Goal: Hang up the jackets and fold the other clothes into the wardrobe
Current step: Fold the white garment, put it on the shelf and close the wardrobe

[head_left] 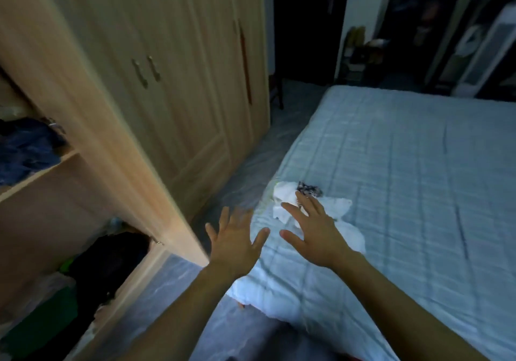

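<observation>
Both hands reach toward the bed (pixel 405 165): left hand (pixel 233 244) and right hand (pixel 317 230), each grip spread and empty. The white garment (pixel 282 193) lies crumpled near the bed's corner, just beyond the right fingertips. Next: gather it, fold it, and shelve it in the open wardrobe (pixel 55 181).

Both arms fwd, left hand (pixel 233 244), right hand (pixel 317 230), fingers spread, empty

A: How many hands and garments show?
B: Two hands, left hand (pixel 233 242) and right hand (pixel 315 228), at lower centre. One white garment (pixel 284 201) on one bed (pixel 405 165).
A: And the wardrobe (pixel 167 67)?
B: One, upper left, with two door handles (pixel 146 71).
</observation>
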The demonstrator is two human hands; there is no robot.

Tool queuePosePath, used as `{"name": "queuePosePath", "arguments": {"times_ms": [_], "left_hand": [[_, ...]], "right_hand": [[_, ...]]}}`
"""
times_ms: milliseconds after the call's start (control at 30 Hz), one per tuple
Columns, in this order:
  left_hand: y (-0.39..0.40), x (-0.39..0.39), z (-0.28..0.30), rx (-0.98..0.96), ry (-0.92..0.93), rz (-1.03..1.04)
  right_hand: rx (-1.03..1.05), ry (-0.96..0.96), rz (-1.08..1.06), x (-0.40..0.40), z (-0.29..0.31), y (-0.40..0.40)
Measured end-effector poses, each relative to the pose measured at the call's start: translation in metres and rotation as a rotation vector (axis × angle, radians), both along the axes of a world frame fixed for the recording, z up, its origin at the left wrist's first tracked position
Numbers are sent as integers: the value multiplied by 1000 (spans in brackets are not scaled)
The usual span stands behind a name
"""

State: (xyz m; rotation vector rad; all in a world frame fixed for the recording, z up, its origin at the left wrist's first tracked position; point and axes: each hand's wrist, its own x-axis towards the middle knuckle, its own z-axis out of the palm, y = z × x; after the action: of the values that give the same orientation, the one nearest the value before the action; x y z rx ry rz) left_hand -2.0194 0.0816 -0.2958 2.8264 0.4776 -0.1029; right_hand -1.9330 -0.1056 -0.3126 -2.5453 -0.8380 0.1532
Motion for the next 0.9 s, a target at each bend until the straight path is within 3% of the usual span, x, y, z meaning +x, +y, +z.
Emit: {"name": "queuePosePath", "arguments": {"times_ms": [233, 433, 900], "left_hand": [[-80, 67, 0, -3, -75, -228], [-84, 101, -17, -55, -62, -274], [6, 236, -100, -206, -9, -254]], "right_hand": [[113, 12, -287, 19, 6, -112], [167, 38, -367, 47, -5, -124], [-176, 115, -404, 166, -31, -82]]}}
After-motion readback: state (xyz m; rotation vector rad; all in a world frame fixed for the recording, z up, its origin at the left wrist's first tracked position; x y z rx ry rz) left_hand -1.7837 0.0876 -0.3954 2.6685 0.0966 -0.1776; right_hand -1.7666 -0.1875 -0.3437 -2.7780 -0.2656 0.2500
